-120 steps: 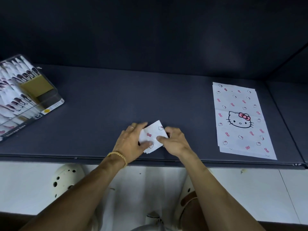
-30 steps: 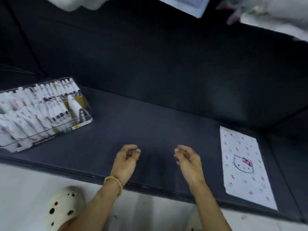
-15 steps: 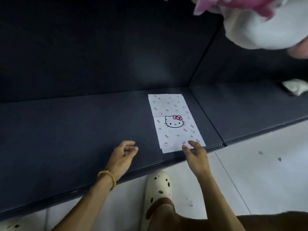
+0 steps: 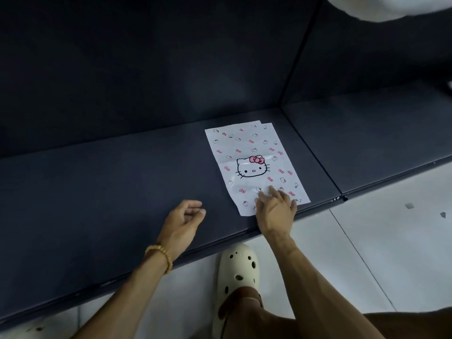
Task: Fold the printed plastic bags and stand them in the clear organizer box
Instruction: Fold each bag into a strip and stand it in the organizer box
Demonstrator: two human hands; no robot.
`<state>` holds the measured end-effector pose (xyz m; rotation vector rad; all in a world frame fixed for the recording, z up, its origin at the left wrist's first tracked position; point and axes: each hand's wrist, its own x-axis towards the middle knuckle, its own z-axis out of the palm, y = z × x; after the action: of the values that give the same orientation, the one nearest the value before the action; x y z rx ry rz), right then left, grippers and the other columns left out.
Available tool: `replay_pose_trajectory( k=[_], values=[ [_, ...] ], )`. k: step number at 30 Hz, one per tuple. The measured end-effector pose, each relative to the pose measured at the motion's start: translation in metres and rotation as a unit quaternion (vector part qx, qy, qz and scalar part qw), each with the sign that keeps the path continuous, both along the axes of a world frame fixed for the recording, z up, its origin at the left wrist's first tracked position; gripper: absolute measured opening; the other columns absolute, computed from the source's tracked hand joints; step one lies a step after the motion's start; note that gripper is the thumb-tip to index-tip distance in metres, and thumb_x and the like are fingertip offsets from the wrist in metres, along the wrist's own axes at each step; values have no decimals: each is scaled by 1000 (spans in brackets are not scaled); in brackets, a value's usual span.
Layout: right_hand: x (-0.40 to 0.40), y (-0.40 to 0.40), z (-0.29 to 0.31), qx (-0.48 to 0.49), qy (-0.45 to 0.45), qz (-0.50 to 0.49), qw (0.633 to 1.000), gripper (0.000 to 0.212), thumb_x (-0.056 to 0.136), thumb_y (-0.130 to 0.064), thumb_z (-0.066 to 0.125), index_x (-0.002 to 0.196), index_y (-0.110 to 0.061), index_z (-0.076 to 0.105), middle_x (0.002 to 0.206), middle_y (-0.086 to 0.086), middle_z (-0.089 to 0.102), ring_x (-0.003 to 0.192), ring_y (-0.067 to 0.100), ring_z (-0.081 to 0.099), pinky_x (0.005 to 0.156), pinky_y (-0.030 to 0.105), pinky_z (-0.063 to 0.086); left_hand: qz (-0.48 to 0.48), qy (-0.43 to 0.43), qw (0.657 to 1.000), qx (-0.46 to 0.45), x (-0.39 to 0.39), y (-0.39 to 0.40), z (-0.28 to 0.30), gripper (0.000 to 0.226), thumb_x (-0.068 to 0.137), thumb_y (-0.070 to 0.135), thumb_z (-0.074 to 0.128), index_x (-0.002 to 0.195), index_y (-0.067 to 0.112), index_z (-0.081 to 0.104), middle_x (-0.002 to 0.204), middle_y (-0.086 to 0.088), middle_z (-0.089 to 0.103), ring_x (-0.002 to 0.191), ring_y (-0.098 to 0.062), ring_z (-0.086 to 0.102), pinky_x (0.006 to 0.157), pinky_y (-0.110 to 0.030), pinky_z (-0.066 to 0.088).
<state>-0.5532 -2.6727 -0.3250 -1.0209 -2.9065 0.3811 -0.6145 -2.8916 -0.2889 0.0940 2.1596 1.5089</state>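
The printed bags [image 4: 254, 165] lie flat in a small stack near the front edge of the dark worktop [image 4: 110, 192]. Your right hand [image 4: 276, 206] rests on their near end with fingers spread straight. Your left hand [image 4: 183, 221], loosely curled and holding nothing, hovers just beside them; a cream clog [image 4: 238, 267] shows on the floor below.

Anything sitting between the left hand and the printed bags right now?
No. In the head view only bare dark mat lies between the left hand and the printed bags; the right hand rests on their near edge.
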Motion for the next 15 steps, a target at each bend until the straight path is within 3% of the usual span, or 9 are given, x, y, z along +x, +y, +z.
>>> replay_pose_trajectory(
  k=[3, 5, 7, 9, 11, 13, 15],
  values=[
    [3, -4, 12, -5, 45, 32, 998, 28, 100, -30, 49, 117, -24, 70, 140, 2, 55, 128, 30, 43, 112, 49, 24, 12, 13, 1000, -4, 0, -3, 1, 17, 93, 24, 62, 109, 26, 60, 104, 8, 65, 96, -4, 62, 82, -21, 51],
    [1, -12, 27, -31, 97, 90, 991, 24, 97, -21, 55, 111, -17, 73, 133, 7, 61, 119, 34, 51, 101, 46, 36, 12, 37, 999, -19, 0, -5, 4, 22, 91, 23, 65, 110, 29, 58, 106, 9, 62, 96, -1, 60, 87, -22, 51],
    [-5, -26, 43, -53, 120, 166, 977, 19, 95, -12, 56, 93, -10, 74, 108, 7, 71, 99, 35, 58, 86, 41, 46, 9, 75, 996, -38, -2, -10, 7, 39, 86, 20, 71, 118, 32, 52, 117, 10, 54, 104, 0, 54, 87, -18, 47],
    [-13, -45, 59, -56, 113, 236, 963, 21, 94, -9, 54, 77, -6, 67, 81, 5, 69, 81, 32, 57, 76, 40, 48, -1, 112, 992, -50, -5, -19, 10, 66, 80, 15, 77, 132, 35, 44, 129, 13, 40, 114, 1, 44, 96, -19, 40],
    [-19, -65, 71, -79, 96, 288, 949, 23, 97, -12, 52, 77, -6, 64, 76, 6, 66, 75, 30, 56, 75, 40, 47, -36, 148, 985, -77, -9, -30, 12, 77, 77, 13, 79, 139, 39, 40, 135, 19, 28, 126, 1, 31, 106, -19, 29],
    [-22, -81, 80, -134, 87, 307, 938, 23, 99, -18, 52, 82, -8, 64, 75, 7, 66, 73, 31, 56, 73, 38, 47, -55, 191, 974, -112, -13, -42, 13, 54, 81, 10, 76, 128, 29, 59, 139, 15, 33, 138, -8, 26, 116, -28, 22],
    [-24, -94, 87, -188, 72, 290, 936, 28, 100, -31, 52, 82, -12, 63, 72, 5, 63, 72, 29, 56, 70, 35, 46, -45, 214, 966, -137, -17, -55, 14, 24, 86, 3, 68, 104, 18, 74, 126, 6, 55, 130, -21, 43, 116, -44, 26]
  ],
)
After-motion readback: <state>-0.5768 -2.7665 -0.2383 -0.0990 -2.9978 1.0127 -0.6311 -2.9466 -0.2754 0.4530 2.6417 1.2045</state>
